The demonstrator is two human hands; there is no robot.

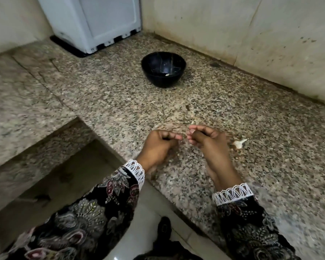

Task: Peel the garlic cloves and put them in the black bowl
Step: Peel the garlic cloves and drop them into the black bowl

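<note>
Granite counter (233, 91): black bowl (163, 69) holds one pale bit; fingers of both hands curled, contents unclear.

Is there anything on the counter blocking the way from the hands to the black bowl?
No, nothing visible does. Between the left hand, the right hand and the black bowl there is only bare granite counter with small specks. A garlic piece lies off to the right, out of the path.

no readable text, labels or numbers anywhere
</note>
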